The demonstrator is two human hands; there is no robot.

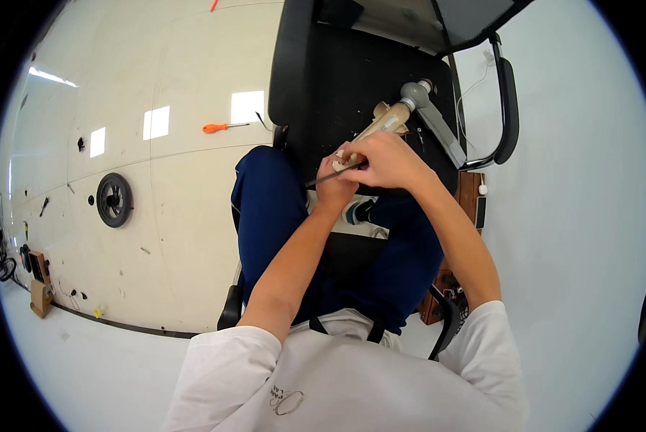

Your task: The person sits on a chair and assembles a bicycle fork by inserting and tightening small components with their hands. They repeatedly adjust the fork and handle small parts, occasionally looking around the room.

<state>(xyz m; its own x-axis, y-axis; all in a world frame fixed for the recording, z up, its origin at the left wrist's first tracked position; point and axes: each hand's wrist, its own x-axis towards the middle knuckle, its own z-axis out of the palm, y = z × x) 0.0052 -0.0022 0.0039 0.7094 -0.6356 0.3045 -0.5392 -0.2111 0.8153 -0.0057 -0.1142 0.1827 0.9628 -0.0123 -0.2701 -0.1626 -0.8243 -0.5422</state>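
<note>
A beige tube-shaped part (385, 121) lies slanted over the black chair seat, with torn brown wrapping beside it. At its far end is a grey rounded joint (414, 92), from which a grey flat bar (442, 134) runs toward the seat's right edge. My left hand (335, 189) is closed around the near end of the tube, where small whitish pieces show between the fingers. Just above it, my right hand (389, 160) pinches a thin dark strip (329, 177) that crosses over the left hand. The fingers partly hide where strip and tube meet.
The black chair seat (337, 79) stands in front of my knees, its armrest (507, 111) on the right. On the floor at left lie an orange-handled screwdriver (226, 127) and a black wheel (114, 200). A cardboard box (41, 298) sits far left. A white cable hangs by the right armrest.
</note>
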